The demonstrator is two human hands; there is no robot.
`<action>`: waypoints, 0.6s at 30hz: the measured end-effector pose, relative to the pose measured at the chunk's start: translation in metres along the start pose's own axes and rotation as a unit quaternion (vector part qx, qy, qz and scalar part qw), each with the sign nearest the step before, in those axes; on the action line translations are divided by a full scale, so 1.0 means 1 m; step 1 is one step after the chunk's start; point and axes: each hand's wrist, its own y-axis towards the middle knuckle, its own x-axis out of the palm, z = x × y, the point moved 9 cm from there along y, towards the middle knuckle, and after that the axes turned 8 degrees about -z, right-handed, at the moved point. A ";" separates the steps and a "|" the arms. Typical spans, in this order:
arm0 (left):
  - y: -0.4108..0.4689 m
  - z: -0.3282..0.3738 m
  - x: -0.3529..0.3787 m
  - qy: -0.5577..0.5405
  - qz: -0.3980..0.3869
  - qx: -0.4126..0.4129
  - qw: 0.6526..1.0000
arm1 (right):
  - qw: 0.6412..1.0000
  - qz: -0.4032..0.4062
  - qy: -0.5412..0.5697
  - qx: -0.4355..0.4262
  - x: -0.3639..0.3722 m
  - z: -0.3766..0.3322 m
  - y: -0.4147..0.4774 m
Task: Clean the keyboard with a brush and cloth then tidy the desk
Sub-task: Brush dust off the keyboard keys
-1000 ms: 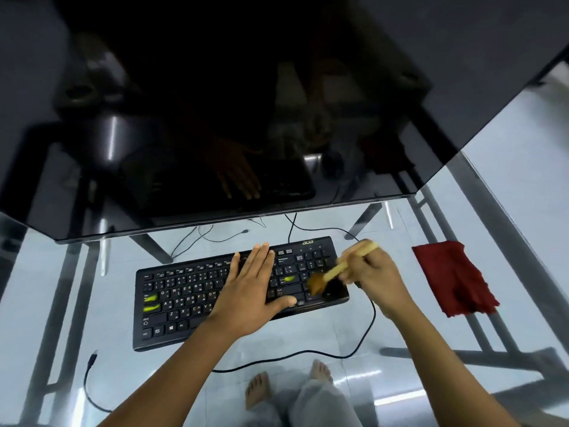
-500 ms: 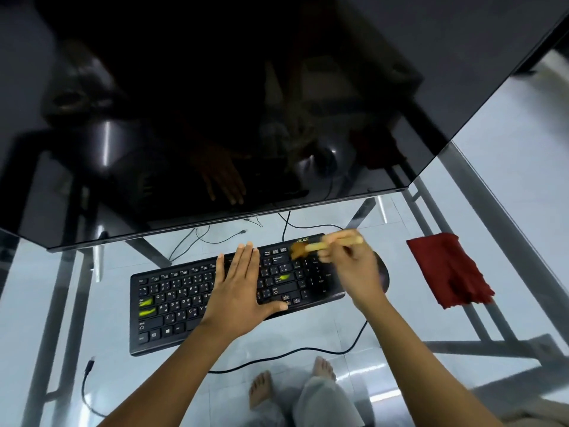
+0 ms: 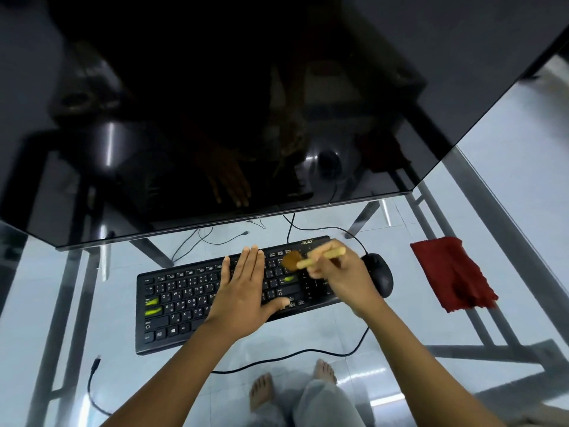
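**Brush pass under way; cloth wipe and tidy not started**

Nearest: bare feet [image 3: 261,392] show through the glass desk [image 3: 92,288]. A loose lead [image 3: 89,389] with a free plug lies at front left. A black cable [image 3: 292,354] loops over the glass just in front of the keyboard [image 3: 172,303].

Left hand [image 3: 243,291]: flat on the keys mid-board, fingers straight and together, thumb out near the front edge. It holds nothing and reads as pinning the board down.

Right hand [image 3: 341,275]: fingers curled round the handle of the brush [image 3: 308,262], over the keyboard's right end. The bristles [image 3: 291,261] are down at the top rows, left of the numpad. That area is blurred, so key contact is likely but I can't confirm it.

Yellow-green marks [image 3: 152,306] sit on keys at the left, with one more near the right block. Stickers or dirt, can't tell.

The mouse [image 3: 378,274] sits just beside the keyboard's right end, partly behind the right hand. The red cloth [image 3: 452,272] lies crumpled further right, well apart from both hands, untouched. Thin wires [image 3: 209,238] trail behind the keyboard, under the dark monitor [image 3: 215,118].

Status, my read: this is the first of three steps, brushing, partly done at best. Left to do: the rest of the brush pass, the cloth wipe, then sorting out the cables, brush and cloth.
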 end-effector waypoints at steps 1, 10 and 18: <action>0.000 0.000 0.000 0.001 0.000 -0.003 1.000 | 1.000 0.000 -0.017 0.007 -0.002 0.005 -0.003; 0.002 0.008 0.002 -0.009 -0.024 0.013 1.000 | 0.996 0.073 -0.056 0.014 -0.027 0.020 -0.024; 0.001 0.005 0.001 -0.016 -0.029 0.019 0.999 | 0.991 0.100 -0.087 -0.012 -0.039 0.017 -0.037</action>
